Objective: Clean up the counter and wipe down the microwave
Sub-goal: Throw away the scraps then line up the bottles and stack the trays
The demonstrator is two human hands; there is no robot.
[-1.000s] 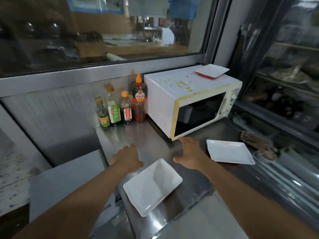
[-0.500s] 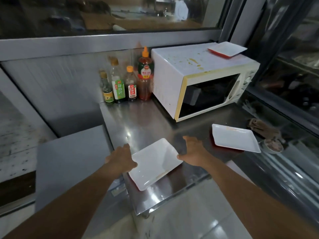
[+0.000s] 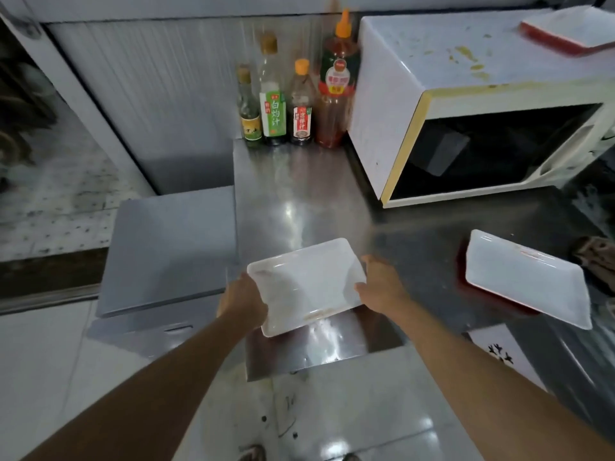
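I am gripping the white tray (image 3: pixel 307 284) at the near edge of the steel counter (image 3: pixel 299 194), my left hand (image 3: pixel 243 299) curling round its left edge and my right hand (image 3: pixel 382 284) round its right edge. It is showing a shallow rectangular shape with rounded corners and brownish smears along its near rim. The microwave (image 3: pixel 432 104), far right, is showing yellow spatters on its top.

- Both forearms were bare to the lower frame edge, with no sleeve showing.
- The left hand (image 3: pixel 244 299) wore no glove, ring or watch.
- The right hand (image 3: pixel 382 286) was likewise bare, wrist unadorned.
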